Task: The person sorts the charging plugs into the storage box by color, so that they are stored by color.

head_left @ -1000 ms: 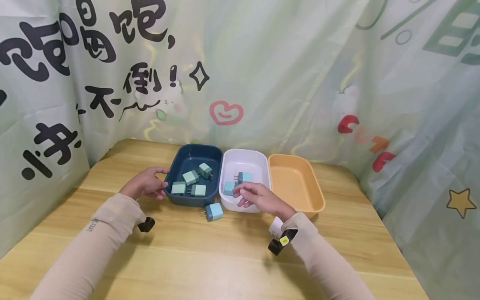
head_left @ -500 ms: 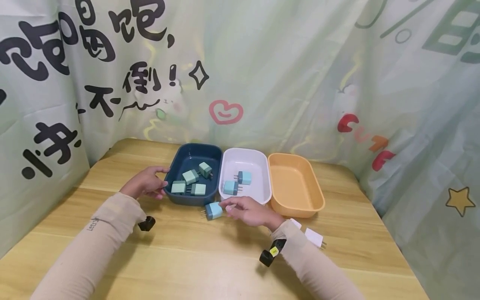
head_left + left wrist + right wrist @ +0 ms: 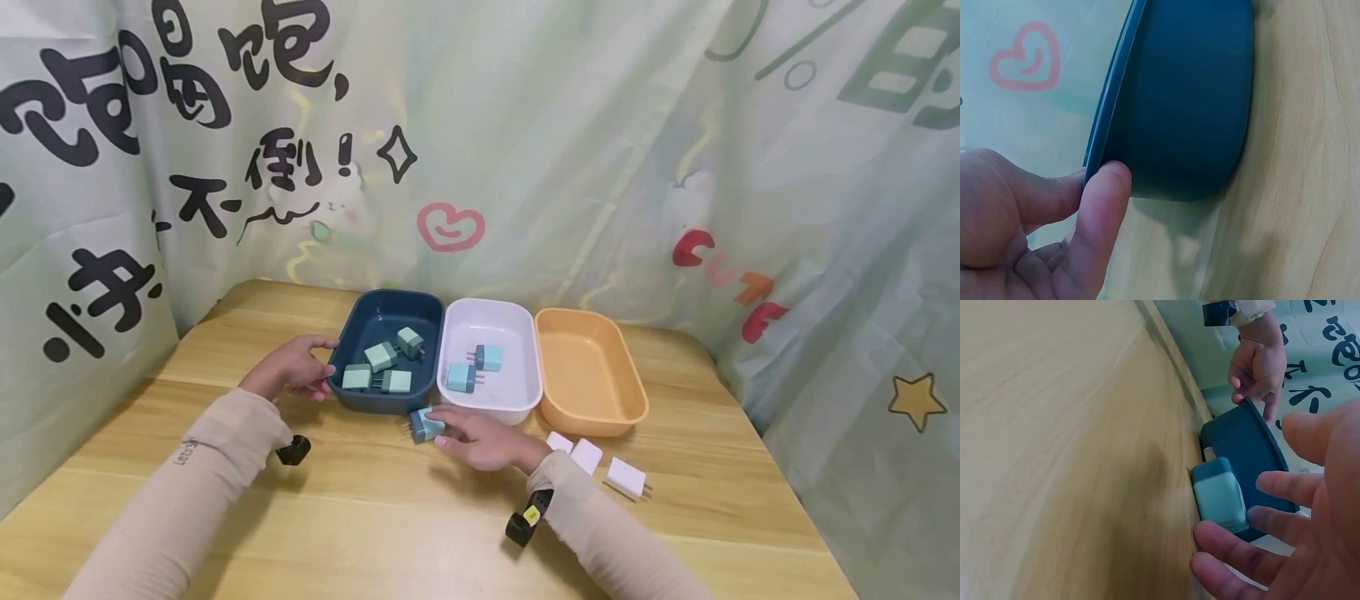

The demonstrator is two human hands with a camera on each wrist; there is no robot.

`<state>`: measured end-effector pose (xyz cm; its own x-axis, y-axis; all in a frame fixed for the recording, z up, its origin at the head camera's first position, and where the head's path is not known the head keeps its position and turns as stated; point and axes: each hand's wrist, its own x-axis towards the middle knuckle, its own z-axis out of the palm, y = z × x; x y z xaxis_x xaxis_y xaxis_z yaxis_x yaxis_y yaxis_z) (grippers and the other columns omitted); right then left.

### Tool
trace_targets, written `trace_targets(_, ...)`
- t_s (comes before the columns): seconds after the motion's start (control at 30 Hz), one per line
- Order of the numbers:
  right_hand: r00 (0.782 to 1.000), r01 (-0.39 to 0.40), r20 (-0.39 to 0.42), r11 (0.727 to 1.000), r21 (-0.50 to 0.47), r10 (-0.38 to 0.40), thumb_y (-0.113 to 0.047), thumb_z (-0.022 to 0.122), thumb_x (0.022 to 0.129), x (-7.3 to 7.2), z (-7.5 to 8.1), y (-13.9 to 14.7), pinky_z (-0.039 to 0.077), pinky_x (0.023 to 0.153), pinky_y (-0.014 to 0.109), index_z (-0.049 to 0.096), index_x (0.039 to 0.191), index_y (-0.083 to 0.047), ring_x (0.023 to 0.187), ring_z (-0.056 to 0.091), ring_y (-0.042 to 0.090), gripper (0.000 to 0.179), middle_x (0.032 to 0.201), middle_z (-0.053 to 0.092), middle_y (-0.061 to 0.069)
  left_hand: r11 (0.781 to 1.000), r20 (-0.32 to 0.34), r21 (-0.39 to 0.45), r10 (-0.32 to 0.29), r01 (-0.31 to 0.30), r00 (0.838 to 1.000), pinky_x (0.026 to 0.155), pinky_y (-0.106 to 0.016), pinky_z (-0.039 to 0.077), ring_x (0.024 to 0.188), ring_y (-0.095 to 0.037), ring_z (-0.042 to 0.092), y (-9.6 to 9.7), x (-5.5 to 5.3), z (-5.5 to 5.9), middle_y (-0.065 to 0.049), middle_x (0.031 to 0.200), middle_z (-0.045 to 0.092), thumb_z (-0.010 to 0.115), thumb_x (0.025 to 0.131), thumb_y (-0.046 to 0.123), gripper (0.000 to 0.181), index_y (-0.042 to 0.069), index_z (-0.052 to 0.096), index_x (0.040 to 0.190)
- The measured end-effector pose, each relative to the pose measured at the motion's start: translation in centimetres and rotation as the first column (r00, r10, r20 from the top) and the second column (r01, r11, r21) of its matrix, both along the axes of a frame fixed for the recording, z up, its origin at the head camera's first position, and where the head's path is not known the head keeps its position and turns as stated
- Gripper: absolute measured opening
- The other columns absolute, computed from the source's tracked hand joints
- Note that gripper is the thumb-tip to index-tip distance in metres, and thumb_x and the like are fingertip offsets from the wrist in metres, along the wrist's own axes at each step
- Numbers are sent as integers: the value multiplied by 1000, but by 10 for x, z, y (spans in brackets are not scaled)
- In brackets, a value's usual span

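Observation:
My left hand [image 3: 294,367] pinches the rim of the dark blue bin [image 3: 1185,94] between thumb and finger. Inside that bin lie several pale green plug chargers [image 3: 381,356]. A light blue plug charger [image 3: 426,425] with a darker prong end rests on the wood in front of the bin, prongs to the left. Over its near end reaches my right hand [image 3: 487,440], and the fingertips overlap it in the head view. In the right wrist view, the fingers are spread beside the charger [image 3: 1219,495], with the thumb held apart.
The white bin [image 3: 495,410] holds two light blue chargers [image 3: 489,357] and stands between the dark blue bin and the orange bin [image 3: 594,421]. Three white chargers [image 3: 627,478] lie near my right forearm. A printed curtain [image 3: 540,167] hangs behind the table [image 3: 375,517].
My right hand has come down and left, from over the white bin to the light blue charger on the table. The white chargers show more fully. The left hand stays on the rim.

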<state>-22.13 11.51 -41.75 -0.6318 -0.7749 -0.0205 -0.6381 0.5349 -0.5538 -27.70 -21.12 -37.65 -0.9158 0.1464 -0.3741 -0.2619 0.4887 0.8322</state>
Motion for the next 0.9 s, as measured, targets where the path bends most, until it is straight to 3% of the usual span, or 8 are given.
trace_targets(0.23, 1000, 5, 30, 1000, -4, -4, -31, 48, 102, 5, 1, 1, 42, 102, 32, 49, 141, -7, 117, 52, 17, 46, 140, 49, 10, 1000, 9, -5, -11, 11, 1000, 60, -33, 58, 67, -20, 62, 1, 0, -1, -21, 91, 54, 50, 96, -6, 64, 3, 22, 153)
trace_targets(0.37, 997, 13, 75, 995, -95, -6, -27, 53, 100, 7, 1, 3, 47, 91, 28, 53, 136, -6, 103, 57, 14, 41, 131, 56, 8, 1000, 2, -2, 0, 0, 1000, 59, -33, 58, 66, -20, 61, 1, 1, -2, -20, 91, 54, 50, 96, -6, 63, 3, 23, 152)
trace_targets(0.47, 998, 14, 63, 994, -105, -7, -23, 58, 97, 9, -1, 4, 49, 82, 24, 49, 139, -5, 90, 56, 10, 47, 124, 58, 6, 1000, 13, 12, -11, 11, 1000, 60, -33, 58, 66, -19, 61, 3, 2, -4, -20, 91, 54, 50, 96, -6, 62, 2, 23, 152)
trace_targets(0.67, 1000, 12, 6, 999, -48, -12, -21, 70, 89, 7, -6, 0, 47, 81, 21, 41, 146, -7, 88, 55, 7, 65, 126, 56, 3, 1000, -6, 16, -11, 11, 1000, 60, -33, 58, 67, -19, 60, 3, 0, -1, -20, 91, 54, 49, 97, -6, 61, 2, 23, 152)
trace_targets(0.9, 1000, 3, -15, 999, -33, -3, -19, 77, 84, -2, -9, -7, 47, 66, 18, 50, 139, -6, 67, 53, 3, 62, 107, 59, -2, 1000, 6, 13, -15, 15, 1000, 62, -33, 58, 67, -19, 61, 2, -2, 1, -20, 90, 53, 49, 97, -6, 63, 2, 21, 153)
